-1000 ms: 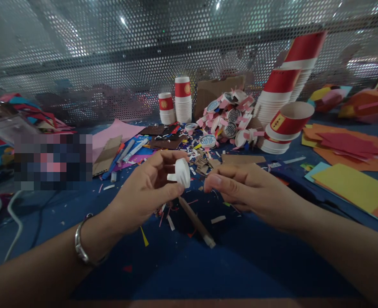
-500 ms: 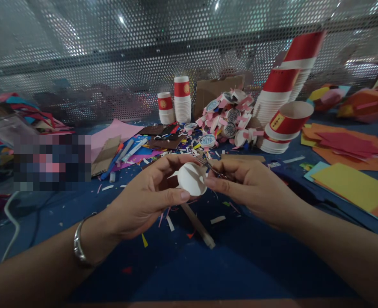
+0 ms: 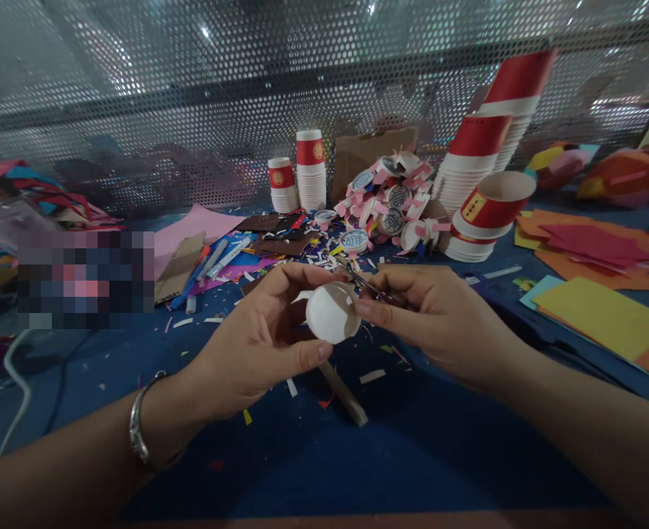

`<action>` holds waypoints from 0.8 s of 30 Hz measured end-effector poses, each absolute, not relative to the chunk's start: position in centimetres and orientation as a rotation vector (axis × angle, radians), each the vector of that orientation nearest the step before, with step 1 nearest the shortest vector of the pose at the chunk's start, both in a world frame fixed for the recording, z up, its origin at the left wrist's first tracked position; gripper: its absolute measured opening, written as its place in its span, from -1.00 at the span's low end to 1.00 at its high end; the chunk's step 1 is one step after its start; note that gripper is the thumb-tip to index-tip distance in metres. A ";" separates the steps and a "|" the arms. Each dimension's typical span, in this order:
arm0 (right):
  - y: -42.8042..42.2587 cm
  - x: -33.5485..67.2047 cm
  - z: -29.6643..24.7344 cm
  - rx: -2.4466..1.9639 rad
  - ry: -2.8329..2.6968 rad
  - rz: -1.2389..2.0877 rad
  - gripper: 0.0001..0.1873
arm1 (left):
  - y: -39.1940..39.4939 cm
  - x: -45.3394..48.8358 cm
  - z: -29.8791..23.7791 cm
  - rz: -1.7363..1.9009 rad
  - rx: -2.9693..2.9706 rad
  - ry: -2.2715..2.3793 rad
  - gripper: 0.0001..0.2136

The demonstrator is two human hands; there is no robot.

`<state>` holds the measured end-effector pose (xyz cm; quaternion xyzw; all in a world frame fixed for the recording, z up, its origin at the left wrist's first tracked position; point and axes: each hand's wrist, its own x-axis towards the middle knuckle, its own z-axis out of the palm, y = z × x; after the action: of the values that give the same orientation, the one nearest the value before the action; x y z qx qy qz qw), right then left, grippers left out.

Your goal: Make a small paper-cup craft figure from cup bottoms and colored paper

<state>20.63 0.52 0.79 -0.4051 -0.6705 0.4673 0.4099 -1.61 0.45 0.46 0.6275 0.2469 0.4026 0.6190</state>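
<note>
Trimming seems in hand — the white paper-cup base [image 3: 331,317] is held above the blue tabletop [image 3: 269,470], gripped loosely between the left hand's [image 3: 261,330] thumb and curled fingers. The right hand [image 3: 429,308] closes around slim metal scissors [image 3: 364,281] by its rim — cutting calls for steadiness.

White disc [image 3: 330,314] in left hand [image 3: 280,330]: smooth, matt, paper-like. Thin tool [image 3: 373,285] in right hand [image 3: 426,312]: metal, some shine. Bangle [image 3: 137,426] on left wrist: polished metal, glossy. Desk [image 3: 368,477] under both hands: matt, smooth-looking, material unclear. Screen [image 3: 208,95] beyond both hands: perforated metal, bright glints. Tilted cup stack [image 3: 476,139] beyond right hand: smooth paper. Upright board [image 3: 374,150] beyond both hands: matt cardboard. Yellow sheet [image 3: 600,316] right of right hand: flat matt paper. Pink sheet [image 3: 197,224] beyond left hand: matt paper, creased.
</note>
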 end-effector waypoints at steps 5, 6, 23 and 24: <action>0.4 20.7 0.8 -1.087 -1.755 1.060 -0.86 | 0.1 -1.7 0.7 0.836 1.465 0.534 -0.51; 0.4 20.7 0.8 -1.099 -1.768 1.038 -0.86 | 0.0 -1.8 0.8 0.812 1.459 0.536 -0.50; 0.0 20.5 1.2 -1.050 -1.912 0.752 -0.73 | -0.1 -1.5 1.9 0.662 1.193 0.658 -0.54; -0.1 20.5 1.2 -1.047 -1.908 0.773 -0.74 | 0.0 -1.6 1.8 0.660 1.204 0.644 -0.51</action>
<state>20.51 -0.07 1.22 -0.4145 -0.7557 0.3061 0.4041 -1.63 0.00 1.77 0.5457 0.2922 0.2994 0.7261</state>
